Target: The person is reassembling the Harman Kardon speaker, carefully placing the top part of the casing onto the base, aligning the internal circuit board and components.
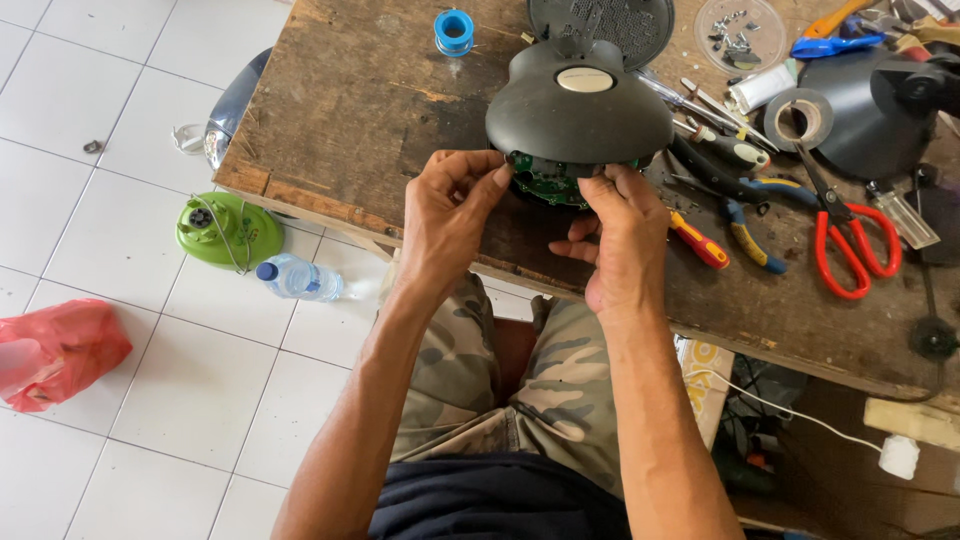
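Dark grey housing [578, 105] sits on the near half of the wooden workbench [350, 110], domed side up, with a pale oval button [585, 79] on top. I have both hands at its near edge. My left hand [447, 215] is curled, fingertips [497, 172] pinching the lower left rim beside the exposed green circuit board [548, 185]. My right hand [612, 245] is also partly closed, thumb and forefinger gripping the lower right rim, remaining fingers folded toward the palm. The board shows in the gap between the 2 hands, under the housing edge.

Behind the housing lies a round perforated grille [610, 22], touching its far end. A blue tape roll [454, 30] stands to the left of that. To the right: screwdrivers [700, 105], a red-and-yellow handled tool [700, 240], blue-and-yellow pliers [748, 235], red-handled scissors [850, 235], a grey tape roll [805, 115] and a clear dish of screws [740, 32].

On the tiled floor [100, 100] to the left are a green round part [228, 228], a plastic bottle [298, 277] and a red bag [60, 350].
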